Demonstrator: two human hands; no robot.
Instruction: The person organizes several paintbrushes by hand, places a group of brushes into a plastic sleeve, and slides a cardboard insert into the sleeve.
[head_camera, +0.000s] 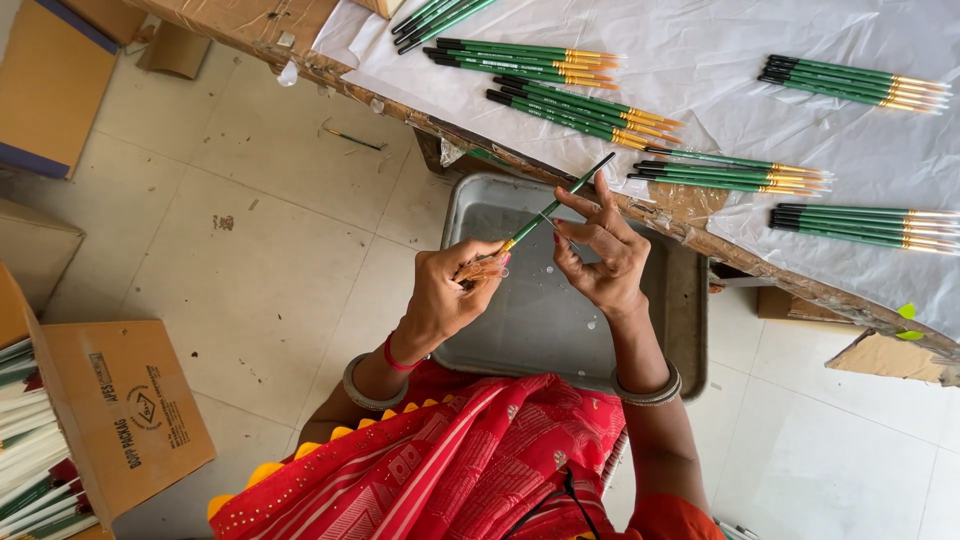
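left hand (452, 290) pinches the bristle end of a green paintbrush (556, 203); right hand (598, 250) grips its handle (over a grey metal tray (560, 330)), more brushes on the table (700, 60).

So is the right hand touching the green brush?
Touching: the head view shows the right hand with its fingers closed around the green brush handle.

brush bundles on table (560, 100): 6 | metal tray (560, 320): 1 | brush in hands (556, 204): 1 | cardboard box (120, 410): 1
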